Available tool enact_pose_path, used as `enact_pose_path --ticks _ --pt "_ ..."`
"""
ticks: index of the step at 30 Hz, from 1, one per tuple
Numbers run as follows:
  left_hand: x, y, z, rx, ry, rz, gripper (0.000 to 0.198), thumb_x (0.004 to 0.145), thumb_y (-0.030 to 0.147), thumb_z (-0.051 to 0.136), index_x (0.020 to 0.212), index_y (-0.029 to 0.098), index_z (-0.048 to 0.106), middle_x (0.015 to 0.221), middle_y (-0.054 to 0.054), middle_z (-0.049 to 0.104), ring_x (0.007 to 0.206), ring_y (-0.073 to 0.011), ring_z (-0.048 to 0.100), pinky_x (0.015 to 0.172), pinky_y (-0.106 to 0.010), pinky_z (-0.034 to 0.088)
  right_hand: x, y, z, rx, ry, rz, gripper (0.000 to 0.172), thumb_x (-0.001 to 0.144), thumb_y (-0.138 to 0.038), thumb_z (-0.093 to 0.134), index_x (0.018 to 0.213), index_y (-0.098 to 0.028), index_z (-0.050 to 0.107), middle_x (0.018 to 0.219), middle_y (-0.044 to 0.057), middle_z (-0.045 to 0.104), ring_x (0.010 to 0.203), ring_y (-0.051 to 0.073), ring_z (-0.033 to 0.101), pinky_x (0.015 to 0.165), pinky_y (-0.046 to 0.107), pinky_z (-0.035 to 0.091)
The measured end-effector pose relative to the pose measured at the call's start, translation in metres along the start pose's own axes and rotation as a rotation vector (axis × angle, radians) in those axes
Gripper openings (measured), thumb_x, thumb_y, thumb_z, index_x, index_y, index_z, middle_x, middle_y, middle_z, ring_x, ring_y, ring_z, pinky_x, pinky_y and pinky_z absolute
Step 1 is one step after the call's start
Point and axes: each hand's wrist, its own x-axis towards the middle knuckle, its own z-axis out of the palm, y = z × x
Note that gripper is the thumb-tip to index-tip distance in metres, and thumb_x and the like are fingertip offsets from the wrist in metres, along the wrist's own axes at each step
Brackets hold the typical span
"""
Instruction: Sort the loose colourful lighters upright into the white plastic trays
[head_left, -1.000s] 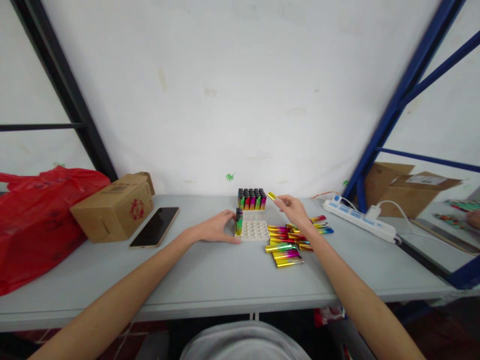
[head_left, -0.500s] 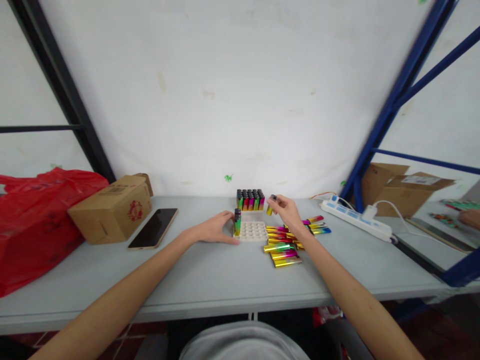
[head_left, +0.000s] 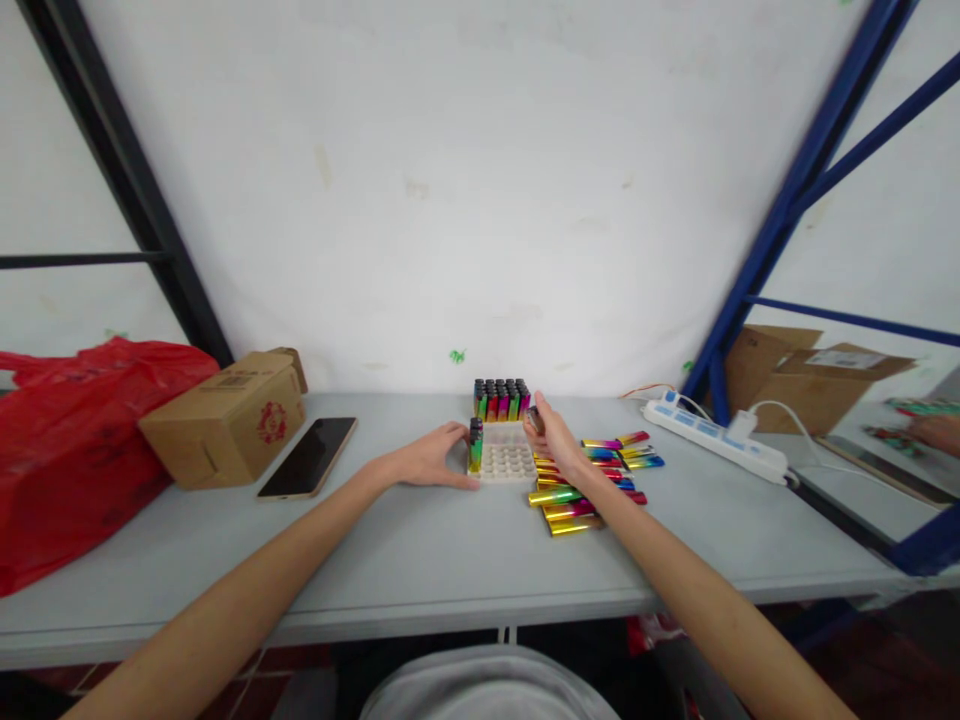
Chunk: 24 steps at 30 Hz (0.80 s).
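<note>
A white tray (head_left: 506,464) with rows of round holes lies in front of me, and a couple of upright lighters (head_left: 476,447) with black tops stand at its left end. My left hand (head_left: 431,457) spans the tray's left side, thumb at the front corner and fingers toward the back, holding it. Above the tray's right end, my right hand (head_left: 553,440) is closed around a lighter (head_left: 535,421); its top shows, while the fingers hide most of its body. Under and beside my right forearm lies a loose pile of shiny multicoloured lighters (head_left: 570,508).
Behind the tray, a block of upright lighters (head_left: 502,402) stands near the wall. A phone (head_left: 309,458), a cardboard box (head_left: 225,420) and a red plastic bag (head_left: 90,450) are to the left. A power strip (head_left: 712,440) lies right, beside the blue frame; another person's hand (head_left: 936,432) shows beyond.
My right hand has moved slightly left and down toward the tray with the lighter, which has turned in my fingers. My left hand has stayed at the tray.
</note>
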Motion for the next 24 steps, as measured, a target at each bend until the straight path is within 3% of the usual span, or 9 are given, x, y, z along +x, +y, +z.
enact_pose_path --ticks 4,9,13,16,20,24 --pt "0.000 -0.001 0.000 0.026 -0.009 0.007 0.086 0.071 0.065 0.089 0.136 0.015 0.064 0.141 -0.017 0.063 0.129 -0.0389 0.061 0.113 -0.048 0.048 0.000 0.002 0.007 -0.072 0.060 0.002 0.062 0.094 -0.074 0.044 0.057 -0.027 0.027 0.049 -0.006 0.020 0.044 0.009 0.015 0.042 0.027 0.013" --pt "-0.001 0.002 0.000 0.015 -0.007 0.008 0.086 0.071 0.064 0.090 0.138 0.017 0.064 0.141 -0.017 0.063 0.128 -0.0387 0.061 0.113 -0.049 0.048 -0.004 0.000 0.009 -0.118 0.074 -0.018 0.051 0.096 -0.056 0.040 0.056 -0.027 0.027 0.048 -0.005 0.021 0.045 0.011 0.016 0.044 0.027 0.015" --pt "-0.001 0.002 0.000 -0.003 -0.004 0.012 0.086 0.070 0.064 0.091 0.137 0.018 0.064 0.142 -0.017 0.063 0.128 -0.0390 0.061 0.114 -0.051 0.048 -0.004 0.001 0.007 -0.132 0.058 0.018 0.057 0.097 -0.069 0.038 0.058 -0.027 0.033 0.048 -0.006 0.022 0.044 0.011 0.017 0.044 0.028 0.017" --pt "-0.001 0.001 0.000 -0.009 0.004 0.018 0.087 0.070 0.065 0.090 0.138 0.018 0.063 0.143 -0.017 0.063 0.128 -0.0386 0.061 0.114 -0.051 0.048 -0.004 0.001 0.008 -0.149 0.008 -0.005 0.066 0.094 -0.084 0.036 0.066 -0.025 0.048 0.051 -0.007 0.025 0.044 0.011 0.021 0.045 0.027 0.020" --pt "0.000 -0.001 0.001 0.015 -0.005 0.022 0.087 0.071 0.066 0.089 0.138 0.017 0.063 0.144 -0.018 0.063 0.130 -0.0389 0.060 0.114 -0.049 0.047 -0.011 -0.002 0.011 -0.285 -0.030 -0.172 0.066 0.096 -0.084 0.036 0.089 -0.024 0.061 0.060 -0.006 0.040 0.046 0.013 0.036 0.048 0.028 0.033" --pt "0.000 -0.002 0.001 0.004 0.011 0.019 0.087 0.069 0.068 0.090 0.135 0.017 0.065 0.140 -0.017 0.065 0.129 -0.0390 0.062 0.113 -0.048 0.048 -0.018 -0.008 0.016 -0.594 -0.063 -0.485 0.053 0.103 -0.070 0.045 0.087 -0.023 0.061 0.077 0.002 0.062 0.073 0.019 0.061 0.072 0.031 0.049"
